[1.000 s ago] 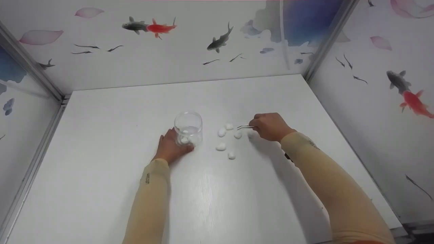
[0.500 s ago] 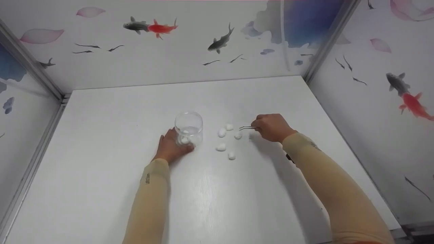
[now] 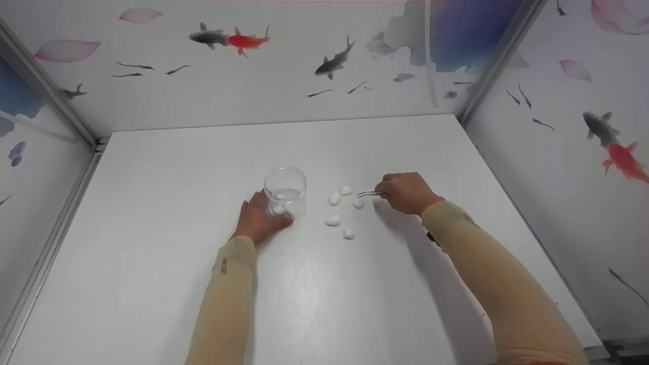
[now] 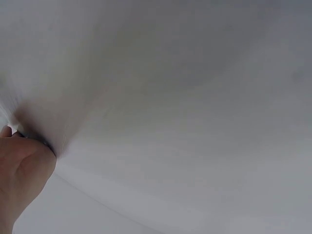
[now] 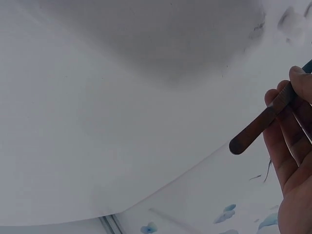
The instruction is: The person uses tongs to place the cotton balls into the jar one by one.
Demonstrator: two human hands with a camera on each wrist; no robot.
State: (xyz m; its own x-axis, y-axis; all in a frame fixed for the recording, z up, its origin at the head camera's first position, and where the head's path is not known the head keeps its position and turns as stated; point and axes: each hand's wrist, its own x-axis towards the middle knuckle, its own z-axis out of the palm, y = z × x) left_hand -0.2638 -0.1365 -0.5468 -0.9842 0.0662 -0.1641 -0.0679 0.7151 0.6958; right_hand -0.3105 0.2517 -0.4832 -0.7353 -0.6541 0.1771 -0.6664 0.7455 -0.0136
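The left hand (image 3: 258, 220) is hugging the low part of a clear jar (image 3: 299, 195). Its thumb is curling round the near side, and its other fingers are going round behind, where they are hard to see. The jar is standing up with its top open, at about one o'clock from that hand. Some white balls (image 3: 279, 208) are sitting at the bottom of the jar.

The right hand (image 3: 405, 192) is pinching thin metal tweezers (image 3: 370, 193) between its thumb and fingers. The tips are pointing to nine o'clock. In the right wrist view, the round back end is poking out toward eight o'clock. The two hands are resting well apart, with the right one near three o'clock from the left.

Five loose balls (image 3: 333, 220) are lying between the hands on the white table (image 3: 152, 228). From the jar, three are lying near three o'clock and two near four o'clock. The one nearest the right hand is lying at nine o'clock from it, right by the tweezer tips; I cannot tell if they are touching it. Tan sleeves (image 3: 223, 299) are covering both arms. At twelve o'clock, painted fish (image 3: 248, 40) are swimming across the back wall (image 3: 238, 96).
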